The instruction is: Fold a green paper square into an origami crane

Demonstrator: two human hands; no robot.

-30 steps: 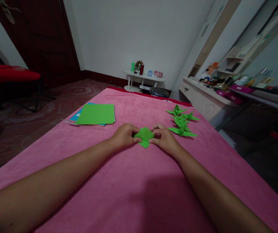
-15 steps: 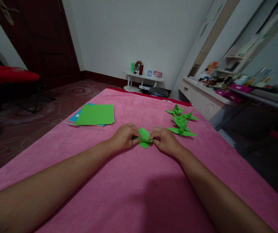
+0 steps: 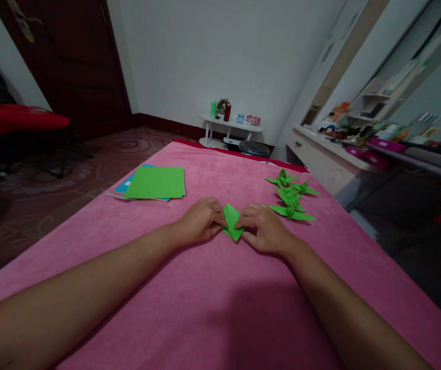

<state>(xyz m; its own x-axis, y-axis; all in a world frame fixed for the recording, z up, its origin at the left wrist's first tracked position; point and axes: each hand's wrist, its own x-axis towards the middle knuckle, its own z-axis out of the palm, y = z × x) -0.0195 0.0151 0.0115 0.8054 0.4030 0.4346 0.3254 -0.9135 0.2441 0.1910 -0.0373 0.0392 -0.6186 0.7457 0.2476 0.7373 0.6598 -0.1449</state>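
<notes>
A small folded green paper (image 3: 233, 218) lies on the pink cloth between my two hands. My left hand (image 3: 205, 218) pinches its left side, with the fingertips partly over the paper. On the other side my right hand (image 3: 261, 226) grips the right edge between thumb and fingers. The paper has a pointed top and a pointed lower end, and its middle creases are partly covered by my fingers. Just beyond my right hand sits a group of several folded green paper pieces (image 3: 290, 195) with long pointed tips.
Left of my hands is a stack of paper sheets (image 3: 154, 182), green on top with blue below. The pink cloth (image 3: 174, 298) spreads under everything. Behind its far edge stands a white stand (image 3: 231, 124) with small items; a cluttered dresser (image 3: 320, 149) is at the right.
The strip standing across the paper's middle has gone down, and the paper now shows a flatter diamond-like face. My fingers have shifted in along its sides. The view has moved slightly.
</notes>
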